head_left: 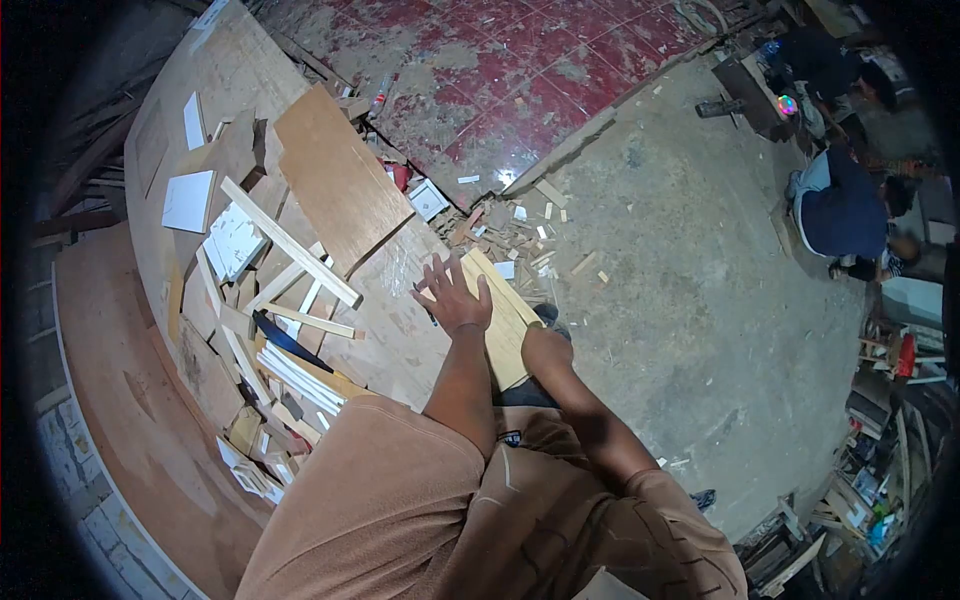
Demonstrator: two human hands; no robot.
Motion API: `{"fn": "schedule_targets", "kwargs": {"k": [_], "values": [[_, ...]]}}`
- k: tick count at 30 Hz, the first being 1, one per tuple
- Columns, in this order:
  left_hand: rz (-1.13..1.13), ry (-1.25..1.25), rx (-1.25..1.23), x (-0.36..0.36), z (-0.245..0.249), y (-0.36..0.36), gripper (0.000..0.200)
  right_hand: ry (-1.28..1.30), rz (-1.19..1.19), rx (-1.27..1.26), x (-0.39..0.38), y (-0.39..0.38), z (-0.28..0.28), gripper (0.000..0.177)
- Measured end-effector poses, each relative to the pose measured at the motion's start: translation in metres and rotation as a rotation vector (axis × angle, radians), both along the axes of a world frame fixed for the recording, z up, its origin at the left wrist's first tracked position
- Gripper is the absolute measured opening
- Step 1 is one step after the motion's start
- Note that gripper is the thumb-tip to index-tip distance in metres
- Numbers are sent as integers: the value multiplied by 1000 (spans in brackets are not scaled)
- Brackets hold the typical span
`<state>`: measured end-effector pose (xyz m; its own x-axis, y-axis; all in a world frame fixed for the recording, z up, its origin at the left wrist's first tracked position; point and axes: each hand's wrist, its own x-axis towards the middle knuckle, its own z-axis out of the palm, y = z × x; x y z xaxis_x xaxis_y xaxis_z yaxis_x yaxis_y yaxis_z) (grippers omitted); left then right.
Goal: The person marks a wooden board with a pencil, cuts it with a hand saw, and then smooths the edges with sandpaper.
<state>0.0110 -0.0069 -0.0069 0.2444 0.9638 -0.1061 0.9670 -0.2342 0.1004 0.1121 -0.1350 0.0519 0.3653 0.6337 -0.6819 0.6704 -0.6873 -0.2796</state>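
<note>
A pale wooden board (508, 335) lies in front of my body at the edge of the plywood worktable. My left hand (457, 300) is open over its left side, fingers spread and pointing away from me. Beside that hand's fingertips, a thin dark stick-like thing (432, 317) shows on the table. My right hand (547, 352) is closed at the board's right edge, its fingers curled out of sight beneath.
Wood strips (290, 240), a brown plywood sheet (340, 180) and white panels (188, 200) crowd the worktable (400, 350). Wood scraps (525, 240) litter the concrete floor (680, 270). Two people are low down at the right, one in a dark shirt (843, 205).
</note>
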Motion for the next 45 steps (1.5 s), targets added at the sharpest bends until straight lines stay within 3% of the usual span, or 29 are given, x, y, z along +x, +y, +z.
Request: {"fn": "schedule_targets", "kwargs": {"k": [3, 6, 9, 12, 14, 18, 24, 27, 32, 36, 38, 41, 45], "values": [[4, -1, -6, 0, -2, 0, 70, 10, 1, 49, 7, -29, 6, 22], [6, -13, -11, 0, 1, 1, 70, 38, 66, -13, 22, -63, 71, 21], [-2, -2, -18, 1, 3, 1, 68, 43, 74, -133, 28, -61, 100, 21], [5, -24, -5, 0, 0, 0, 68, 20, 148, 13, 16, -44, 67, 23], [10, -23, -8, 0, 0, -1, 68, 32, 73, -25, 4, -14, 17, 24], [3, -27, 10, 1, 2, 0, 67, 48, -6, -89, 6, -15, 1, 25], [1, -16, 3, 2, 6, 1, 66, 122, 69, -279, 31, -46, 105, 30], [2, 9, -22, 0, 0, 1, 71, 184, 47, -214, 26, -23, 74, 30], [-4, -35, 30, 2, 2, 1, 67, 46, -28, -28, 4, -7, -6, 29], [3, -68, 40, -1, 3, 0, 65, 56, -22, -157, 19, -34, 77, 28], [10, 0, -17, -1, 5, 2, 67, 35, 112, -256, 25, -30, 122, 28], [5, 60, -80, 1, 6, 2, 70, 51, 99, -221, 22, -14, 108, 28], [12, 63, -91, 0, 9, 2, 70, 31, 89, -127, 5, 1, 6, 27]]}}
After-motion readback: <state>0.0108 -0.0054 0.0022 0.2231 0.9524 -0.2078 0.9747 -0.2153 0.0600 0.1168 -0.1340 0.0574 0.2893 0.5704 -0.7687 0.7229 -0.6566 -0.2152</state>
